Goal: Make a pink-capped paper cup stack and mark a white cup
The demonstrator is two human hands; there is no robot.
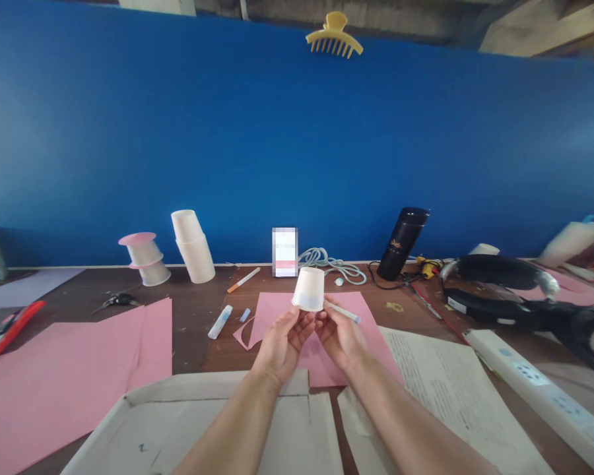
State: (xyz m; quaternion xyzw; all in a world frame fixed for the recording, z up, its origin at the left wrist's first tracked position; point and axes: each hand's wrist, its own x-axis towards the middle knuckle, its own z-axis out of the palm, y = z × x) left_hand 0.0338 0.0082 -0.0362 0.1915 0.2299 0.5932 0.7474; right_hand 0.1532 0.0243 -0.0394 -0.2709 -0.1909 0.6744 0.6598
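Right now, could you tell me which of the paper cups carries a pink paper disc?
The upside-down paper cup topping the far-left stack; the tilted stack and held cup carry none.

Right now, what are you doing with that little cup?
A person is holding a small white paper cup upside down in the left hand, above a pink sheet of paper on the brown table. The right hand touches the cup's rim and holds a pen. More paper cups stand stacked by the blue wall, and a glue stick lies nearby.
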